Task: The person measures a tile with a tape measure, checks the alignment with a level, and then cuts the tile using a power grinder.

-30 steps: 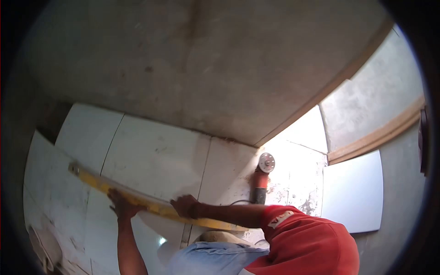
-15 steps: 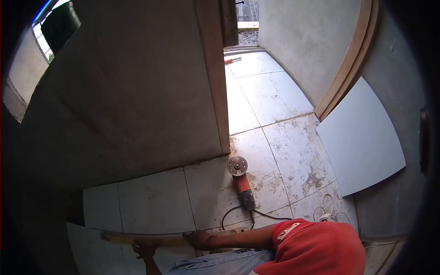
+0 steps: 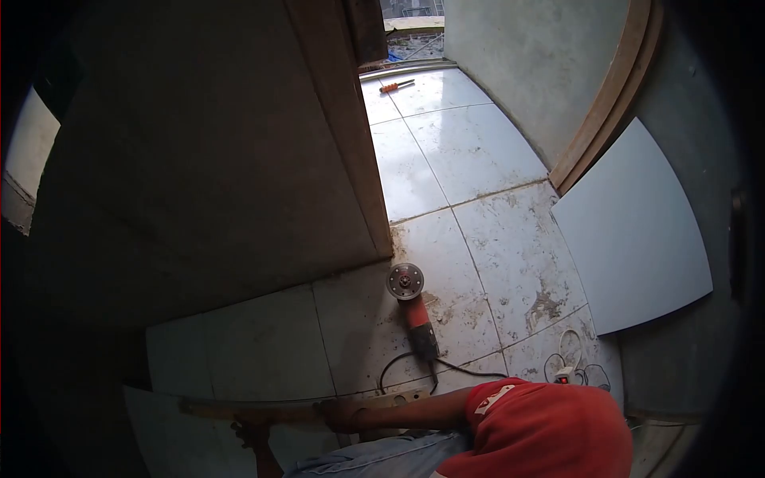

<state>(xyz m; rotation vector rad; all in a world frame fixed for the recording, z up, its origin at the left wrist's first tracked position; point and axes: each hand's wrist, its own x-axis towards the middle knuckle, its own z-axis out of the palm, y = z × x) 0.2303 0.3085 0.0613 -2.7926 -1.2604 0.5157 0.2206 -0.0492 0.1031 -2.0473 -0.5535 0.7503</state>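
Note:
A long yellowish bar with round openings near its right end, like a spirit level [image 3: 299, 413], lies across the lower left over a pale tile [image 3: 175, 434]. My right hand [image 3: 339, 415], reaching in from the red sleeve, is closed on the bar's middle. Farther left, my left hand [image 3: 253, 435] is at the bar's near edge with its fingers apart; shadow blurs its contact. Beyond the bar, an angle grinder [image 3: 417, 317] with a round disc rests on the floor tiles, its black cable curving behind my right forearm.
A large loose tile [image 3: 633, 239] leans at the right wall. Near it is a power socket [image 3: 564, 375] with cables. An orange-handled tool [image 3: 396, 86] lies by the far doorway. The grey wall [image 3: 199, 175] and its wooden frame [image 3: 351, 135] bound the left side.
The view has shifted slightly and darkened at the left, and more of the orange-handled tool shows. Both hands remain at the bar in nearly the same positions.

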